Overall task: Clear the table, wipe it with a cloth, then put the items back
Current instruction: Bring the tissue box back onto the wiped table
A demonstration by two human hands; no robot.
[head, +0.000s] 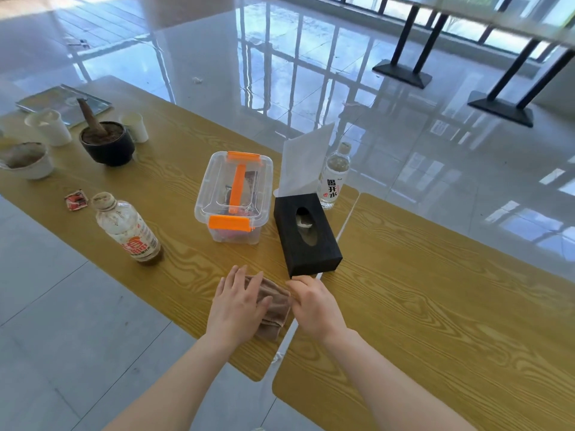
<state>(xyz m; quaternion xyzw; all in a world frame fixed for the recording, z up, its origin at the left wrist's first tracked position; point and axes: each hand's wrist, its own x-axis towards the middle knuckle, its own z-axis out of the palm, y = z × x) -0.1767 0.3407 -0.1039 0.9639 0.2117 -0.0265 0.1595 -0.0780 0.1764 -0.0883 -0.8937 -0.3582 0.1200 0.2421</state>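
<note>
The cloth (275, 306) lies folded at the near edge of the surface (435, 290), just before the black tissue box (306, 241), where our left hand (238, 306) presses it flat with straight fingers and our right hand (314, 306) pinches its edge with curled fingers, likely readying it for wiping.
</note>
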